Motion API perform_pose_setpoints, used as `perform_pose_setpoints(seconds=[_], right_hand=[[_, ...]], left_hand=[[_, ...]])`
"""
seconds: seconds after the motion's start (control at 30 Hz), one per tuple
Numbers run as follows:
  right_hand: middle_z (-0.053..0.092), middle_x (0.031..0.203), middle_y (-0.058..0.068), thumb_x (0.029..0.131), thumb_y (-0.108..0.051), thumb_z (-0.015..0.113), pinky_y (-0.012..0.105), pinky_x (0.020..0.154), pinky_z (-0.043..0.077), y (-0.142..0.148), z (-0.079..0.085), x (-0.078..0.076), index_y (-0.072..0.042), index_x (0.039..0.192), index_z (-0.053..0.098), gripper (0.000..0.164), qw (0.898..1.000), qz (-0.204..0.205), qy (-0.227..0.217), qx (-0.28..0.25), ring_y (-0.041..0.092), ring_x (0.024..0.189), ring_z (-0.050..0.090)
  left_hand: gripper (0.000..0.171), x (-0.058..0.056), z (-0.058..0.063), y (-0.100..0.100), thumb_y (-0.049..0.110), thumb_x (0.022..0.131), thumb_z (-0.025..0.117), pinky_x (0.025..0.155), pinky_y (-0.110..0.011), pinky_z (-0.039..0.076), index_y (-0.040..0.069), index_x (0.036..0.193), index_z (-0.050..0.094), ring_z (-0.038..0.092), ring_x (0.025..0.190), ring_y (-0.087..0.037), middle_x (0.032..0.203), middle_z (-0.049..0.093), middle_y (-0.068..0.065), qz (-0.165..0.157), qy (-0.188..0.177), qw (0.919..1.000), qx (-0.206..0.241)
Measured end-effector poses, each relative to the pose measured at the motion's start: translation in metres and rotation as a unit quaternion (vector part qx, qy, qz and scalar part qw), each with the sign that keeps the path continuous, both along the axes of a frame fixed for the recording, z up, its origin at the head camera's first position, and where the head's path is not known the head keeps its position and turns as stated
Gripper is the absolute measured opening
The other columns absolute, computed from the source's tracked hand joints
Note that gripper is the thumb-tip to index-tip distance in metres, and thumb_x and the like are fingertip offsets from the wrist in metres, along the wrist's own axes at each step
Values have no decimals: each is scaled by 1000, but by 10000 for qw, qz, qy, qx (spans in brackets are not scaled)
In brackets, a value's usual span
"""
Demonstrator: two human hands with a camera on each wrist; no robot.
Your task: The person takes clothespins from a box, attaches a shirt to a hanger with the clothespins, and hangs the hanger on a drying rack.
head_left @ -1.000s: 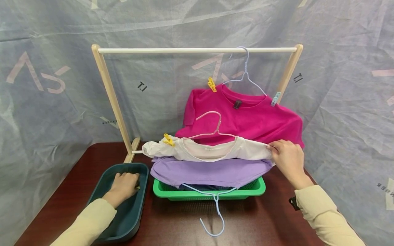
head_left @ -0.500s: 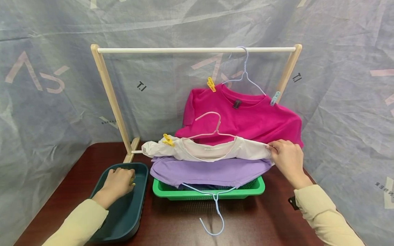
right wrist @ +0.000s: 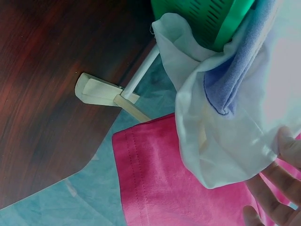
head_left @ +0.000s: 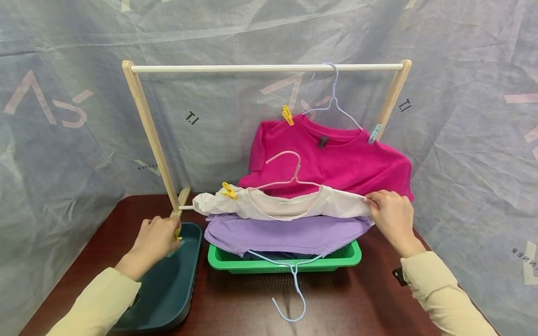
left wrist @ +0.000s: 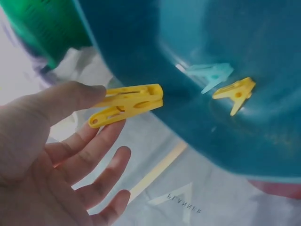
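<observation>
My left hand [head_left: 155, 240] is above the dark teal tray [head_left: 168, 294] and pinches a yellow clothespin [left wrist: 134, 101] between thumb and fingertips. Inside the tray lie a light teal clothespin [left wrist: 214, 75] and another yellow clothespin [left wrist: 236, 94]. My right hand [head_left: 392, 219] pinches the right sleeve of a white T-shirt [head_left: 344, 204]. That shirt is on a pink hanger [head_left: 296, 175], and a yellow clothespin [head_left: 229, 191] sits at its left shoulder. Beneath it, a purple T-shirt [head_left: 290, 234] lies over the green basket [head_left: 286, 265], with a light blue hanger [head_left: 297, 284] sticking out toward me.
Behind, a rack with a white rail [head_left: 235, 68] and wooden posts [head_left: 151, 135] stands on the dark table [head_left: 235, 308]. From the rail hangs a magenta T-shirt [head_left: 332, 161] on a pale blue hanger [head_left: 333, 100], with yellow [head_left: 287, 115] and light blue [head_left: 374, 134] clothespins at its shoulders.
My left hand has risen from inside the tray and moved left and away from me, bringing the yellow clothespin with it. The right hand keeps its hold on the white sleeve.
</observation>
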State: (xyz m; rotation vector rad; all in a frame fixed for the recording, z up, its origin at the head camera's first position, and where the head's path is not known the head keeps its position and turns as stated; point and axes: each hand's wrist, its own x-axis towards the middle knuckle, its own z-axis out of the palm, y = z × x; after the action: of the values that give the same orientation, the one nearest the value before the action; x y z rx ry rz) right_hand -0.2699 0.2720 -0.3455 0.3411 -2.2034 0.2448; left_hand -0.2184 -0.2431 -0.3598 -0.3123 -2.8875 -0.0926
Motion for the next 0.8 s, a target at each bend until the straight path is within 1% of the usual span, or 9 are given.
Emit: perform_pose_setpoints(seconds=[0.13,0.37,0.5,0.63,0.7,0.8], right_hand=[[67,69,12,72,-9,71,41,49,35,-1,1,0,-5,77,72,7,10000,7,-6,-9,33,57,56],[66,69,12,72,-9,71,43,50,36,-2,2,-1,-5,77,72,6,10000,-7,-21,-27,34,57,56],[67,69,12,73,-9,71,43,51,36,-2,2,-1,-5,77,72,6,10000,-23,-62,-48,34,58,57],[67,70,12,73,-9,71,43,51,36,-2,2,-2,-5,77,72,6,9999,-30,-76,-64,35,58,57],[67,70,12,73,-8,71,43,50,36,-2,3,-3,-5,77,72,6,9999,-36,-64,-71,35,58,56],[67,71,12,72,-8,71,43,49,36,-3,2,-4,-5,77,72,6,10000,-23,-41,-76,35,57,56]], left_hand=[[33,0,12,1,16,65,79,65,-48,38,6,89,59,52,68,-25,69,61,-3,-4,158,9998,113],[30,2,28,7,16,67,78,65,-47,37,6,87,57,52,68,-26,70,62,-4,-151,765,9965,304],[29,4,37,14,16,69,77,67,-47,36,7,87,56,53,71,-27,69,60,-3,-235,1025,9933,469],[29,5,46,22,19,71,76,69,-48,36,8,88,55,54,74,-30,67,58,-1,-264,1158,9913,575],[30,5,49,26,20,71,75,70,-49,36,9,89,55,54,75,-30,67,58,-1,-289,1222,9903,588],[31,7,52,32,19,71,76,70,-48,36,8,91,55,51,71,-26,69,61,-2,-356,1301,9889,628]])
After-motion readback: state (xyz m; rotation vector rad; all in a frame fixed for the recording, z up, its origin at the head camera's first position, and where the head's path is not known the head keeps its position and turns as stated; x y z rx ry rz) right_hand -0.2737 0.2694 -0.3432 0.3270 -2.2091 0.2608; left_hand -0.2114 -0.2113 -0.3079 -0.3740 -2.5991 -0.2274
